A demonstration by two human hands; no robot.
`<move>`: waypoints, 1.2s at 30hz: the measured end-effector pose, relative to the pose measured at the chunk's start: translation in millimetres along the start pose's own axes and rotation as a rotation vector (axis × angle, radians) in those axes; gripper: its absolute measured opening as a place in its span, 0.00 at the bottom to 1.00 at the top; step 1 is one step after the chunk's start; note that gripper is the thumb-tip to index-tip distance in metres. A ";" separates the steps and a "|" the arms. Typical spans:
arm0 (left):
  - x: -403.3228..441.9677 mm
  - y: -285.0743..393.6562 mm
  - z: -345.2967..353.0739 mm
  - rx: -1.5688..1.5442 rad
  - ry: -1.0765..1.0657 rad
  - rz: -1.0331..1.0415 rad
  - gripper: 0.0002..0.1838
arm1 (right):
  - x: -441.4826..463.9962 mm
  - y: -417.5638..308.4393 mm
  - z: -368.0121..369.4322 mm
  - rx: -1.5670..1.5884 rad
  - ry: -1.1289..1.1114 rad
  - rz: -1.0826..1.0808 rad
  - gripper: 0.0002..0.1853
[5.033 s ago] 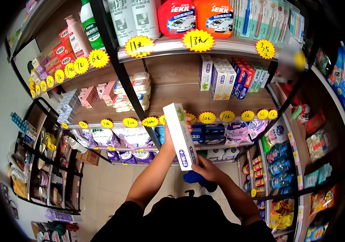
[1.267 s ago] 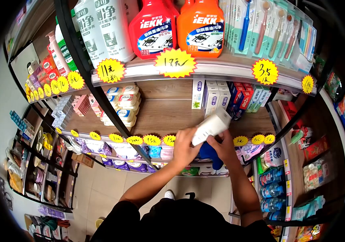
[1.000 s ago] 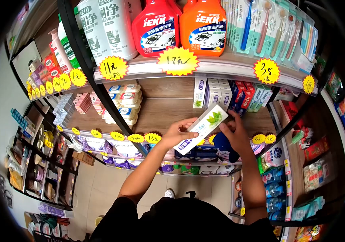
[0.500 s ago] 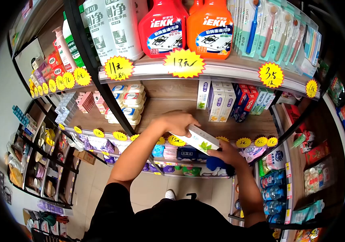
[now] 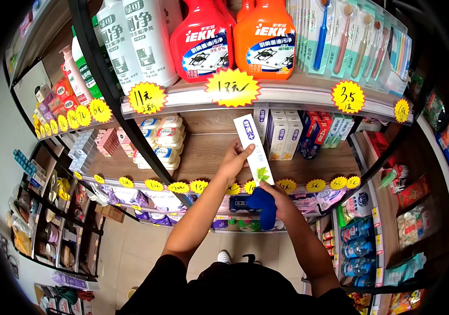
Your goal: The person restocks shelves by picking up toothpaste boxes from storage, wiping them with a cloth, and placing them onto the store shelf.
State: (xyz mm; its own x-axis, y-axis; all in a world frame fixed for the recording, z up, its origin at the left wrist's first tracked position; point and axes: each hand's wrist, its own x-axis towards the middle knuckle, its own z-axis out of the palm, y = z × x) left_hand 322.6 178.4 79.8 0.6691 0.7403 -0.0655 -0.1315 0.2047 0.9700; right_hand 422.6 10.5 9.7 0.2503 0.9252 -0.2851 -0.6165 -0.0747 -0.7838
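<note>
Held in both my hands is a long white toothpaste box point(image 5: 256, 152) with dark blue lettering and green leaves near its lower end. It stands nearly upright in view, leaning slightly left, in front of the middle shelf. My left hand point(image 5: 236, 161) is closed on its left edge, the thumb across the front. Gripping the bottom end is my right hand point(image 5: 278, 199). A bunched blue cloth point(image 5: 262, 207) hangs at that same hand; how the fingers hold it is hidden. Just behind the box are more toothpaste boxes point(image 5: 284, 134) standing on the shelf.
The middle shelf point(image 5: 203, 152) also bears wrapped soap packs point(image 5: 169, 139) at left. Above, a shelf edge with yellow price tags point(image 5: 232, 87) carries red point(image 5: 202, 50) and orange spray bottles point(image 5: 266, 47) and packaged toothbrushes point(image 5: 342, 42). Blue bottles point(image 5: 358, 247) stand at the right.
The toothpaste box has swung from a slant to nearly upright, its upper end rising. My left hand has shifted to its side; my right hand and the blue cloth have moved left.
</note>
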 end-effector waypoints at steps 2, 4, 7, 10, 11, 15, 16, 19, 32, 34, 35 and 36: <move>19.8 -13.6 -4.4 0.014 0.033 0.001 0.31 | 11.4 5.4 2.2 -0.012 0.052 0.029 0.24; 36.8 -23.6 -10.5 -0.007 -0.116 0.171 0.31 | 31.0 13.6 -4.2 -0.024 0.067 0.013 0.23; 62.4 -35.9 -10.3 0.047 -0.090 0.268 0.32 | 50.3 3.0 -4.3 -0.062 0.143 -0.010 0.19; 78.4 -35.7 -10.2 0.084 -0.103 0.267 0.36 | 68.6 -8.3 0.2 0.012 0.295 -0.025 0.15; 83.0 -36.8 -9.5 0.127 -0.092 0.272 0.37 | 79.7 -7.8 -5.3 0.031 0.289 -0.029 0.12; 111.2 -61.9 -12.0 0.219 -0.085 0.352 0.36 | 98.6 -16.8 0.7 0.109 0.216 0.025 0.13; 115.8 -69.8 -12.9 0.178 -0.116 0.376 0.35 | 107.3 -15.1 -2.1 0.113 0.218 0.027 0.13; 127.4 -81.7 -13.7 0.170 -0.099 0.408 0.34 | 144.6 -5.3 -15.7 0.165 0.283 0.003 0.13; 147.0 -73.5 -6.6 0.385 -0.003 0.457 0.38 | 205.4 -3.8 -43.6 0.196 0.285 0.010 0.12; 149.5 -73.4 -6.5 0.400 0.001 0.439 0.38 | 207.8 -3.0 -43.5 0.243 0.265 -0.011 0.11; 150.8 -73.5 -7.4 0.415 0.007 0.422 0.37 | 209.3 -2.6 -43.9 0.244 0.264 -0.009 0.11; 154.1 -75.3 -9.6 0.417 0.008 0.419 0.37 | 206.5 -5.0 -41.1 0.247 0.255 -0.006 0.11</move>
State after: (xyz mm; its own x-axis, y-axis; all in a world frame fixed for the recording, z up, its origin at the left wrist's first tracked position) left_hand 428.6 283.2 -5.6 0.6164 0.7086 0.3434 -0.0843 -0.3742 0.9235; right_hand 508.0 186.7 -68.0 0.4141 0.8003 -0.4338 -0.7683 0.0517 -0.6380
